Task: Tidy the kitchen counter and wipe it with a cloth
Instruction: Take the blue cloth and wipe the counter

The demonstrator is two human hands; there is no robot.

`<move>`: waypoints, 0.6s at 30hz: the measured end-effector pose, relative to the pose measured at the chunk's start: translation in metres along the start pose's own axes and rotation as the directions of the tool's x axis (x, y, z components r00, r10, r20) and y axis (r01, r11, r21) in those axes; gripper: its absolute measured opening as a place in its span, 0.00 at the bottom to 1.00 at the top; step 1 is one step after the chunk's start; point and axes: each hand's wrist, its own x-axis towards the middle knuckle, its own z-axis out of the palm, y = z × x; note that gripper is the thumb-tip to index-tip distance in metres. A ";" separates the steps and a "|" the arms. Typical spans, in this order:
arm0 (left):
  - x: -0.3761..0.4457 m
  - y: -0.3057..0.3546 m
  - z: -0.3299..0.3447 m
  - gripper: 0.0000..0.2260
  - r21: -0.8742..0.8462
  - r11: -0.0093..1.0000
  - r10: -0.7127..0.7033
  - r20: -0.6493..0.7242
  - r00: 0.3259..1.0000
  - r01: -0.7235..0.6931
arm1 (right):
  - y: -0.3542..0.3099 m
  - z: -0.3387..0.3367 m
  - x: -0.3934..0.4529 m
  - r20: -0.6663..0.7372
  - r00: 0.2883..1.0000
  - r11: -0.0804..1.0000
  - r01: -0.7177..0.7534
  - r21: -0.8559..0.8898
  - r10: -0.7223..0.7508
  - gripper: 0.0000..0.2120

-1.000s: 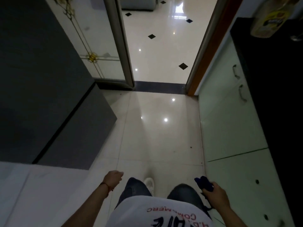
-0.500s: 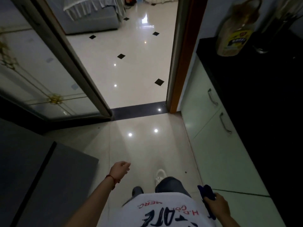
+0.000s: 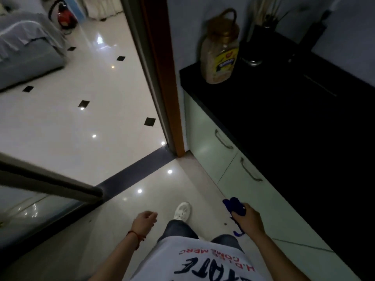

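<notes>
My right hand [image 3: 248, 222] grips a dark blue cloth [image 3: 235, 206] down at hip height, in front of the pale green cabinet doors. The black kitchen counter [image 3: 284, 122] runs along the right, above and to the right of that hand. A large plastic jar with a gold lid and yellow label [image 3: 220, 51] stands at the counter's far left corner. My left hand [image 3: 144, 221] hangs low over the floor with loosely curled fingers and holds nothing.
A dark utensil holder with sticks [image 3: 263, 35] and a small glass item [image 3: 252, 60] stand behind the jar. Cabinet handles [image 3: 223, 139] stick out below the counter. An orange door frame [image 3: 162, 78] and a sliding glass door [image 3: 50, 185] border the doorway to a tiled room.
The view has swung right and forward toward the counter, so the jar and counter now fill more of the frame. Both hands kept their places at my sides, the cloth still in the right.
</notes>
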 end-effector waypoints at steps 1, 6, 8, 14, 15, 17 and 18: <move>0.011 0.018 -0.003 0.13 0.060 0.997 0.037 0.027 0.999 -0.039 | 0.003 -0.001 0.000 -0.033 0.999 0.999 -0.031 0.020 0.032 0.16; 0.057 0.121 -0.003 0.14 0.371 0.869 0.268 0.205 0.941 -0.328 | 0.004 -0.008 -0.012 -0.196 0.948 0.960 -0.217 0.180 0.251 0.18; 0.064 0.161 0.006 0.14 0.453 0.764 0.361 0.291 0.886 -0.460 | 0.003 -0.008 -0.019 -0.250 0.917 0.938 -0.253 0.238 0.311 0.17; 0.051 0.253 0.051 0.16 0.396 0.484 0.574 0.529 0.624 -0.781 | -0.011 -0.021 -0.048 -0.384 0.833 0.845 -0.169 0.507 0.397 0.18; 0.048 0.264 0.059 0.18 0.383 0.427 0.592 0.567 0.573 -0.819 | -0.014 -0.027 -0.051 -0.408 0.816 0.834 -0.152 0.531 0.409 0.18; 0.042 0.284 0.077 0.26 0.372 0.294 0.613 0.633 0.473 -0.880 | -0.023 -0.042 -0.054 -0.460 0.781 0.815 -0.105 0.569 0.422 0.18; 0.041 0.293 0.087 0.29 0.366 0.238 0.623 0.653 0.430 -0.900 | -0.026 -0.051 -0.055 -0.482 0.766 0.808 -0.081 0.584 0.425 0.19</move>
